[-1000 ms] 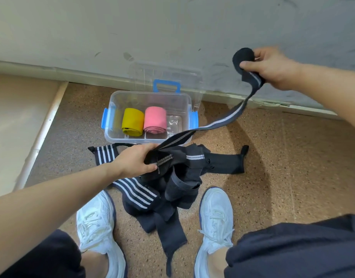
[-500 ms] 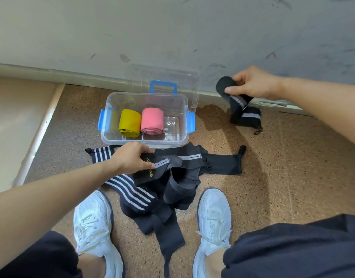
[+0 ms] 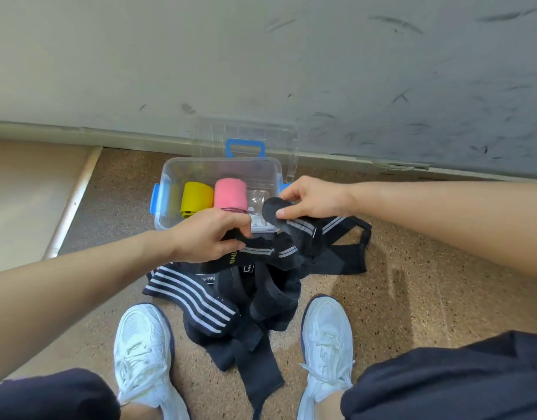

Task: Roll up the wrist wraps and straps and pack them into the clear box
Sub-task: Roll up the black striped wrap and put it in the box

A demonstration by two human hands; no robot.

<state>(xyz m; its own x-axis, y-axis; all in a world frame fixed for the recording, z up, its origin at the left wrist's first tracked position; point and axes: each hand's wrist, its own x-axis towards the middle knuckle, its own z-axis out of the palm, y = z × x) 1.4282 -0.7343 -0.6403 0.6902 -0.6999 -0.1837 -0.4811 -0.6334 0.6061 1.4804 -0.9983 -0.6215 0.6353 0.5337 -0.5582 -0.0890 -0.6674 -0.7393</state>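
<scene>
A clear box (image 3: 170,174) with blue latches stands open on the floor by the wall, holding a yellow roll (image 3: 197,195) and a pink roll (image 3: 230,195). In front of it, my right hand (image 3: 309,197) pinches the rounded end of a black wrist wrap (image 3: 294,228) with grey stripes. My left hand (image 3: 206,237) grips the same wrap further along, near its yellow lettering. Below my hands lies a pile of black wraps and straps (image 3: 231,301), some with white stripes.
The box's clear lid (image 3: 246,137) with a blue handle leans against the grey wall behind it. My two white shoes (image 3: 140,353) (image 3: 328,344) flank the pile. A pale raised floor panel (image 3: 30,189) lies to the left. Speckled brown floor (image 3: 428,283) stretches to the right.
My right hand has brought the wrap's end from high near the wall on the right down and left to just in front of the box, close to my left hand.
</scene>
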